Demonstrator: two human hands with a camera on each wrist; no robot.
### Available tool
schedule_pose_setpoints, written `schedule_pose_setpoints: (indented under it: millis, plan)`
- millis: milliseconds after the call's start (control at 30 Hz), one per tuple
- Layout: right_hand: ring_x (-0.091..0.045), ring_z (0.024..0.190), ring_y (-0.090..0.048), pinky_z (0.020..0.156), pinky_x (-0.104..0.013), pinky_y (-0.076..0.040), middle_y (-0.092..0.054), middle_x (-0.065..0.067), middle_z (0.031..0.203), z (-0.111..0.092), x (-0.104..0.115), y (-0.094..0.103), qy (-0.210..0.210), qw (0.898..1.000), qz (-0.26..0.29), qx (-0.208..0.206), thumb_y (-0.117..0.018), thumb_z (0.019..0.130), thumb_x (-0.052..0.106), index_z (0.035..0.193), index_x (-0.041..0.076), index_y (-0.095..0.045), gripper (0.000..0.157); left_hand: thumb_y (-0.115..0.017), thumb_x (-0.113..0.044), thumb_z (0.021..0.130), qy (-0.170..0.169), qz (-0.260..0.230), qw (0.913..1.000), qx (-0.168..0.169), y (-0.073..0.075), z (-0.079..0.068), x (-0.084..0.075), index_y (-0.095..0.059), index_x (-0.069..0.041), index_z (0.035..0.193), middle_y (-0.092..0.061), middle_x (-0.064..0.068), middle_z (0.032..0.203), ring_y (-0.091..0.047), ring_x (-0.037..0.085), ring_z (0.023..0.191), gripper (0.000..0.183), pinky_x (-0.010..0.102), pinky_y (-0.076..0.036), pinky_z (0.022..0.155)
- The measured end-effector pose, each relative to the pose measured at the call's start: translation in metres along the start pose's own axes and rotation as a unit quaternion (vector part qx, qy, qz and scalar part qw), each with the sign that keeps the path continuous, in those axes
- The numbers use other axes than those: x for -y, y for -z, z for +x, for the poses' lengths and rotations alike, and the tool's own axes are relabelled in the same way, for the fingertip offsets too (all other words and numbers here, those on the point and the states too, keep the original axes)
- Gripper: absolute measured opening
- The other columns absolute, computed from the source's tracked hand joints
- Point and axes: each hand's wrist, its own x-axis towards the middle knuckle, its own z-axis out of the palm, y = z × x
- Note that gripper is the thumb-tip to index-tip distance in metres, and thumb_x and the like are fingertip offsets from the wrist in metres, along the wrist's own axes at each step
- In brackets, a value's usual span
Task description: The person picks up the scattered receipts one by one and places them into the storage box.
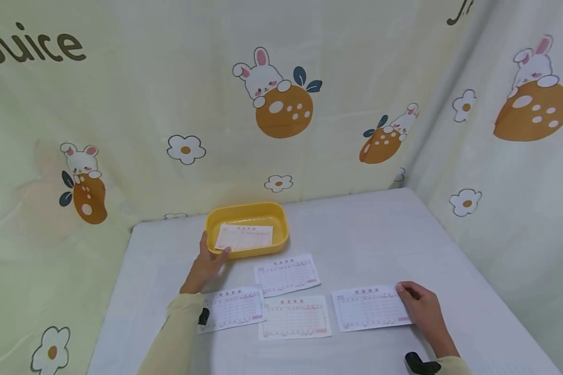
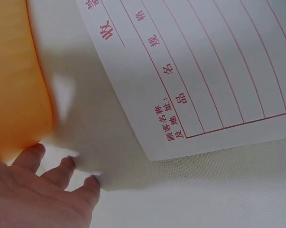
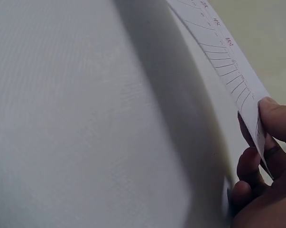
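A yellow tray [image 1: 282, 242] stands near the table's back edge, with one printed receipt slip [image 1: 244, 237] lying in it. My left hand [image 1: 209, 263] holds the tray's near left corner, the thumb over the front rim. Several fingertips show beside the tray's orange-looking wall [image 2: 24, 76] in the left wrist view. At the right, my right hand [image 1: 423, 307] pinches another receipt slip [image 1: 368, 308] by its right edge. The right wrist view shows this slip [image 3: 223, 57] slanting up from the table, thumb on one face and fingers behind.
Three more receipt slips lie in front of the tray: an upper one [image 1: 288, 275], a lower one [image 1: 294, 320] and a left one [image 1: 234, 307] partly behind the left sleeve. The white table [image 1: 356, 239] is bordered by a hanging printed curtain [image 1: 206, 94].
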Motion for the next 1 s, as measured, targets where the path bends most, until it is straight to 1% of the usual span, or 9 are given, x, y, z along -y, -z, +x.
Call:
schedule_pose_setpoints:
  millis: [200, 367, 500, 700, 900, 1000]
  plan:
    - [-0.026, 0.101, -0.056, 0.075, -0.02, -0.043, -0.07, -0.021, 0.121, 0.001, 0.011, -0.003, -0.01, 1.0, 0.013, -0.004, -0.06, 0.112, 0.024, 0.13, -0.007, -0.07, 0.037, -0.064, -0.061, 0.101, 0.017, -0.001, 0.9999, -0.002, 0.0, 0.002, 0.001, 0.016, -0.024, 0.171, -0.012, 0.025, 0.176, -0.02, 0.055, 0.156, 0.112, 0.071, -0.017, 0.122]
    - [-0.025, 0.104, -0.056, 0.077, -0.016, -0.043, -0.068, -0.022, 0.127, 0.003, 0.026, -0.013, -0.01, 0.999, 0.04, 0.0, -0.059, 0.112, 0.022, 0.131, -0.006, -0.069, 0.035, -0.064, -0.06, 0.102, 0.007, -0.007, 0.9999, -0.003, 0.001, 0.002, 0.0, 0.015, -0.023, 0.171, -0.012, 0.024, 0.176, -0.021, 0.055, 0.156, 0.111, 0.071, -0.017, 0.123]
    - [-0.026, 0.107, -0.056, 0.079, -0.015, -0.043, -0.067, -0.022, 0.129, 0.008, 0.043, -0.027, -0.01, 0.998, 0.06, 0.007, -0.058, 0.112, 0.023, 0.132, -0.004, -0.069, 0.035, -0.064, -0.059, 0.103, -0.002, -0.006, 1.0, -0.006, 0.002, 0.001, 0.0, 0.014, -0.022, 0.172, -0.012, 0.024, 0.176, -0.02, 0.054, 0.157, 0.11, 0.069, -0.016, 0.124]
    - [-0.028, 0.108, -0.057, 0.08, -0.015, -0.044, -0.067, -0.021, 0.13, 0.023, 0.079, -0.055, 0.012, 0.995, 0.098, 0.007, -0.058, 0.112, 0.022, 0.13, -0.004, -0.07, 0.034, -0.064, -0.059, 0.103, -0.01, -0.001, 0.9999, -0.007, 0.005, 0.001, -0.002, 0.012, -0.021, 0.172, -0.015, 0.026, 0.175, -0.022, 0.053, 0.156, 0.11, 0.068, -0.018, 0.124]
    - [-0.028, 0.106, -0.058, 0.081, -0.014, -0.045, -0.068, -0.022, 0.128, 0.044, 0.123, -0.085, 0.052, 0.988, 0.146, 0.006, -0.059, 0.112, 0.022, 0.131, -0.005, -0.07, 0.034, -0.063, -0.062, 0.102, 0.005, 0.005, 0.9999, -0.01, 0.003, 0.006, 0.001, 0.012, -0.023, 0.172, -0.016, 0.026, 0.175, -0.021, 0.054, 0.156, 0.11, 0.069, -0.018, 0.124]
    - [-0.028, 0.104, -0.059, 0.081, -0.015, -0.047, -0.069, -0.022, 0.125, 0.055, 0.146, -0.099, 0.076, 0.983, 0.165, 0.005, -0.06, 0.112, 0.021, 0.129, -0.005, -0.07, 0.033, -0.063, -0.061, 0.102, 0.0, 0.005, 0.9999, -0.012, 0.002, 0.007, 0.001, 0.011, -0.022, 0.172, -0.016, 0.027, 0.174, -0.022, 0.054, 0.156, 0.109, 0.069, -0.019, 0.124]
